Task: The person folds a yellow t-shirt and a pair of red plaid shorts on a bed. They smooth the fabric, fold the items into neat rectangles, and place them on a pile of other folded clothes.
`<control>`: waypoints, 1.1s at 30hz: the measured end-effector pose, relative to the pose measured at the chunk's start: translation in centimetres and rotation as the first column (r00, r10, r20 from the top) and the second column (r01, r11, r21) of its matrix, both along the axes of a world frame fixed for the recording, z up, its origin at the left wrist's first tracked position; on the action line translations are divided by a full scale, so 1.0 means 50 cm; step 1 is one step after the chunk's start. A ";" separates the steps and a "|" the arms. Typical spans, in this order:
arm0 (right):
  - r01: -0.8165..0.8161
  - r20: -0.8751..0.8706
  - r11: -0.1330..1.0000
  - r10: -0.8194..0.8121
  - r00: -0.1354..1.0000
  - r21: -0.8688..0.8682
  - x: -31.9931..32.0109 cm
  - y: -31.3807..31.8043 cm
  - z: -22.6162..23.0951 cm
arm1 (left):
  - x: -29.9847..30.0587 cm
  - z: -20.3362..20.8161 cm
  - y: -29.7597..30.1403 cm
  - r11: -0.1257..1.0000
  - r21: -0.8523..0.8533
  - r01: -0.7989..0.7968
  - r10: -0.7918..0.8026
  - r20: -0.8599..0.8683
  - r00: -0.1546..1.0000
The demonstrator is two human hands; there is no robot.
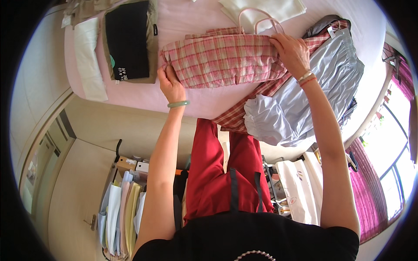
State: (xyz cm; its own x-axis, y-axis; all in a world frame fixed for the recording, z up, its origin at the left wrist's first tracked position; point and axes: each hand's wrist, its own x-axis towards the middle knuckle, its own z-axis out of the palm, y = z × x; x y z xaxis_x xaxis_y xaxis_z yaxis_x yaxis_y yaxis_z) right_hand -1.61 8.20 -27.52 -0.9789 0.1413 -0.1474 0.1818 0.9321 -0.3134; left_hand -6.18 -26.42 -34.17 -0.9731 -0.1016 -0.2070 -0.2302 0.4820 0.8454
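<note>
A folded pink-and-beige plaid garment [222, 58] lies across the pink-covered bed [200, 102] in front of me. My left hand [172, 85] is closed on its left end, the thumb on top of the cloth. At the other end, my right hand [292, 53] grips the upper right corner. Two thin pink loops [264, 21] stick out beyond the far edge, close to my right hand. A red plaid cloth [235, 115] spreads beneath and to the right of the folded garment. Partly covering it is a pale grey gathered-waist garment [305, 100], loosely spread out.
On the left lie a folded black garment [127, 41] on an olive one and a folded white cloth [90, 58]. A white cloth [278, 8] sits at the back. Below the bed's near edge stand hanging clothes [119, 213] and paper bags [296, 189]. Purple curtains [368, 191] frame the right-hand window.
</note>
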 end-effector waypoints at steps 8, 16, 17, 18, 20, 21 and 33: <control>0.113 -0.173 0.977 -0.081 0.982 0.179 0.007 -0.066 -0.022 | -0.009 -0.006 0.008 0.992 0.007 -0.122 0.121 0.064 0.991; -0.149 -0.085 0.977 0.137 0.987 -0.150 0.027 -0.265 -0.023 | -0.005 0.068 0.111 0.530 -0.549 0.646 -0.814 -0.117 0.568; -0.134 -0.089 0.981 0.122 0.988 -0.138 0.024 -0.258 -0.053 | -0.016 0.049 0.124 0.472 -0.567 0.675 -0.849 -0.088 0.521; -0.119 -0.092 0.985 0.107 0.990 -0.126 0.017 -0.246 -0.087 | -0.040 0.029 0.124 0.388 -0.659 0.645 -0.871 -0.033 0.490; -0.106 -0.052 0.993 0.104 0.993 -0.056 0.016 -0.214 -0.130 | -0.061 0.002 0.125 0.376 -0.672 0.638 -0.878 -0.040 0.476; -0.128 -0.060 0.991 0.126 0.990 -0.033 0.019 -0.195 -0.140 | -0.069 -0.007 0.125 0.370 -0.679 0.634 -0.882 -0.043 0.469; 0.227 -0.114 0.962 -0.212 0.971 0.151 0.125 -0.032 -0.115 | -0.097 0.009 0.138 0.397 -0.639 0.659 -0.880 -0.061 0.471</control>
